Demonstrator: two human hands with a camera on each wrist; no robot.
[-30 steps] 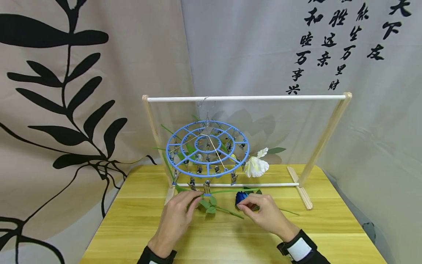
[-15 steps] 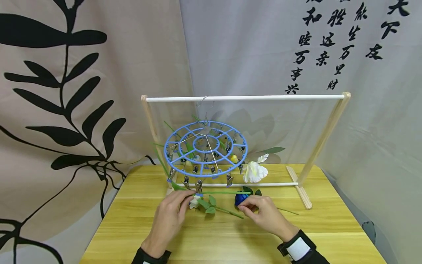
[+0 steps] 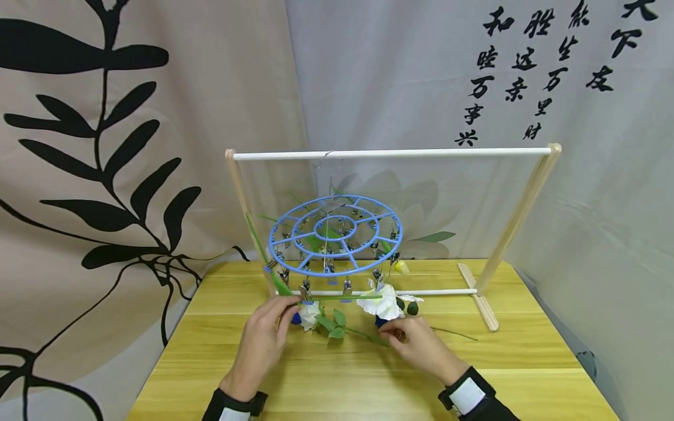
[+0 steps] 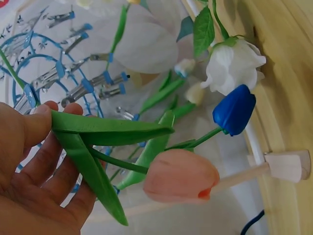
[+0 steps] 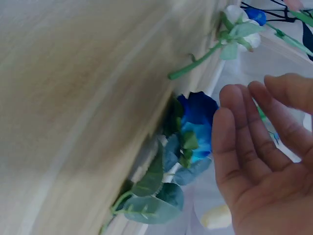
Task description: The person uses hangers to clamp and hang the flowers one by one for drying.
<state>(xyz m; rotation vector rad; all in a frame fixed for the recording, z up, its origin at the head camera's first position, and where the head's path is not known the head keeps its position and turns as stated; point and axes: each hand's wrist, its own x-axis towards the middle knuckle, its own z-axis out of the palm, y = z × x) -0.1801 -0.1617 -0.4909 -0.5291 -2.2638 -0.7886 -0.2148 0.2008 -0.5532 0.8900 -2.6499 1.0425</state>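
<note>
My left hand pinches a pink tulip by its green stem, right at a metal clip with blue tips. The clip hangs from the rim of a round blue clip hanger. The tulip's stem points right in the head view; its bloom shows only in the left wrist view. Relaxed and holding nothing, my right hand is beside a blue rose on the table. A white rose lies between the hands. Hanging from the rim are a blue tulip and a large white flower.
The hanger hooks over the white top bar of a wooden-sided rack, whose lower bar runs behind the hands. Several clips and flowers hang beneath the rings. A printed cloth backs the wooden table.
The hanger has turned, bringing the large white flower forward and left, over the blue rose. My left hand has shifted slightly left with the tulip stem. My right hand has barely moved.
</note>
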